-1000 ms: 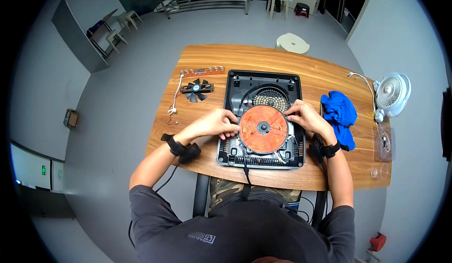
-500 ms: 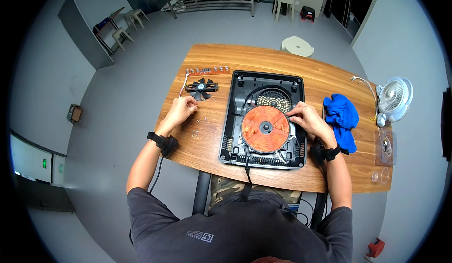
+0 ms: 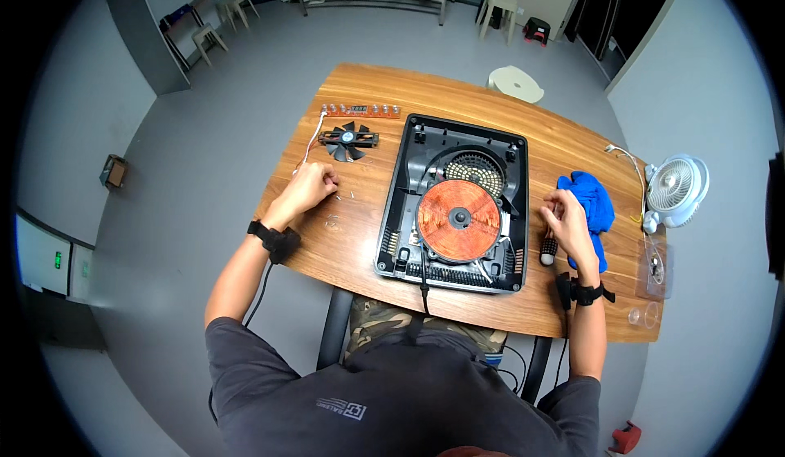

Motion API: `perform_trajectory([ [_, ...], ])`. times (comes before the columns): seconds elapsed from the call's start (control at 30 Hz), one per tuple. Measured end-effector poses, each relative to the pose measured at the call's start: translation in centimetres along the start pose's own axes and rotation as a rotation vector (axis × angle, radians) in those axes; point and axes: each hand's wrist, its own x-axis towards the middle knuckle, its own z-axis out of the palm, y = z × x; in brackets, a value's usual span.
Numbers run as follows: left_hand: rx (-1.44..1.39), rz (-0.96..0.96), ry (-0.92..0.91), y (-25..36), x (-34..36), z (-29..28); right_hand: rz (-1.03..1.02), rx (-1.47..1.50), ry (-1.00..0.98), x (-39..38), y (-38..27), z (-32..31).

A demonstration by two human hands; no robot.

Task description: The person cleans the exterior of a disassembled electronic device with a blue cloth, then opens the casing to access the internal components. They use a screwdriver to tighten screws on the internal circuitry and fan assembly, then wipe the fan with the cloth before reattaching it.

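Observation:
An opened black induction cooker housing (image 3: pixel 392 212) lies mid-table, with a round copper coil (image 3: pixel 441 220) over its lower half and a round vent grille (image 3: pixel 474 169) behind. Left of it, my left hand (image 3: pixel 311 185) rests near the tabletop, fingertips pinched together; anything between them is too small to make out. Tiny screws (image 3: pixel 352 194) lie beside those fingertips. Right of the housing, my right hand (image 3: pixel 566 218) hovers with curved fingers apart. Below it shows the dark, ridged handle of what looks like a screwdriver (image 3: pixel 549 248); the hand covers the rest.
A black cooling fan (image 3: pixel 347 141) and an orange circuit board strip (image 3: pixel 364 111) lie at the far left. Blue cloth (image 3: pixel 595 199) bunches beside my right hand. Toward the right edge stand a small white fan (image 3: pixel 677 183) and a clear tray (image 3: pixel 657 269). A stool (image 3: pixel 515 83) stands beyond the table.
My right hand has left the coil's right edge and moved right to the blue cloth and the dark handle. My left hand stays pinched near the screws. The whole view has shifted slightly.

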Motion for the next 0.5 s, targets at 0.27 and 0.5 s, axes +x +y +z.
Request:
perform_trajectory([
  [0.27, -0.050, -0.003, -0.085, 1.0, -1.3, 0.0, 0.250, -0.117, -0.054, -3.9, 2.4, 1.1],
  [0.5, -0.051, 0.028, -0.072, 0.1, -1.4, 0.9, 0.454, -0.076, -0.107, -4.7, 3.3, 2.3],
])
